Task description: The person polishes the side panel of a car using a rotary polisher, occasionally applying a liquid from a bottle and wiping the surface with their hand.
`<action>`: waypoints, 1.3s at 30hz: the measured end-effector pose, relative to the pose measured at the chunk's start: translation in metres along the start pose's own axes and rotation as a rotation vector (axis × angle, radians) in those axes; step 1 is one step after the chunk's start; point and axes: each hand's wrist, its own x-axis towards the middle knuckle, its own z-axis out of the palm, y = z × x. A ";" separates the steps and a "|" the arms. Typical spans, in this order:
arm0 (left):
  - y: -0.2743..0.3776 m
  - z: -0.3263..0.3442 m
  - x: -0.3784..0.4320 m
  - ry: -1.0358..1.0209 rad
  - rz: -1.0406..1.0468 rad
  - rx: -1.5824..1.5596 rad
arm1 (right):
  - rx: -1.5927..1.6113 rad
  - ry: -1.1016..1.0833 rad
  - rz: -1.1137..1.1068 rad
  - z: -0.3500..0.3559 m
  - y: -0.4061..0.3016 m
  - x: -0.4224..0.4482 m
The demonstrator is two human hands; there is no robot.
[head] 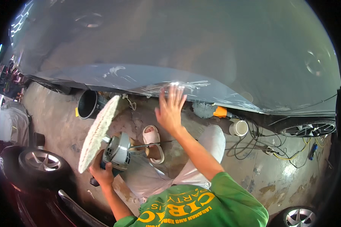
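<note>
My left hand (103, 170) grips the body of a rotary polisher (119, 154) at the lower left. Its white wool pad (99, 136) is tilted on edge, facing away to the left. My right hand (171, 109) lies with fingers spread at the lower side of a grey car body panel (173, 42), fingertips on a patch of whitish smears (184, 85). More pale streaks of compound or residue (115, 71) mark the panel to the left. No object shows in my right hand, though its palm is hidden.
A black bucket (88, 104) stands under the car's edge. An orange-necked power tool with a grey pad (205, 110), a white cup (238, 128) and tangled cables (255, 133) lie right. A dark car's wheel (44, 161) is at left, a blue tool (312, 151) far right.
</note>
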 end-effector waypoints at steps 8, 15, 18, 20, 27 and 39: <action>0.013 -0.005 -0.003 -0.024 -0.134 0.002 | -0.016 0.015 -0.077 0.015 -0.030 0.012; 0.004 -0.002 -0.006 0.089 0.012 0.116 | -0.429 -0.234 -0.583 0.029 -0.104 0.100; 0.007 -0.002 -0.009 0.070 0.017 0.137 | -0.604 -0.381 -0.698 0.029 -0.107 0.094; 0.010 0.001 -0.004 0.112 0.045 0.064 | -0.665 -0.219 -0.664 0.037 -0.084 0.093; -0.016 -0.005 -0.021 0.165 0.203 -0.072 | -0.520 -0.226 -0.414 -0.082 0.017 0.045; 0.039 -0.016 0.017 -0.437 0.414 0.391 | 0.647 -0.270 -0.408 -0.167 -0.035 0.017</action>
